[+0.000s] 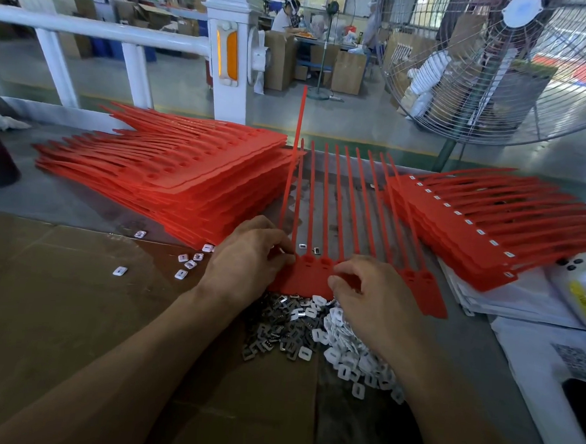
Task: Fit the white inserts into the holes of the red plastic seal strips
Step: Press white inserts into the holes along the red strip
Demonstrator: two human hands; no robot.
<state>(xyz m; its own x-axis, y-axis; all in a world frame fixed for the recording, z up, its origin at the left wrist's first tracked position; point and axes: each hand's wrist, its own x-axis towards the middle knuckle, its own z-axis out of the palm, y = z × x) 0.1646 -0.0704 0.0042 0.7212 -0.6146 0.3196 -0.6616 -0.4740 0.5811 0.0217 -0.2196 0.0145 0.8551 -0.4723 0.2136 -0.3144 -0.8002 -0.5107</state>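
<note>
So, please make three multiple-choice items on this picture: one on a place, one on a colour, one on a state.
1. Where does the stack of strips with white inserts fitted lie?
A. right of the hands
B. left of the hands
C. on the floor

2. What colour is the strip under the hands?
A. blue
B. red
C. green

3. The left hand is:
A. flat on the cardboard
B. curled on the strip
C. raised high

Answers: 1 A, its holes show white; 2 B, it is plainly red; 3 B, fingers bend at the strip's head end.

Red stacks [171, 169] flanking; cardboard [57, 293] bare.
</note>
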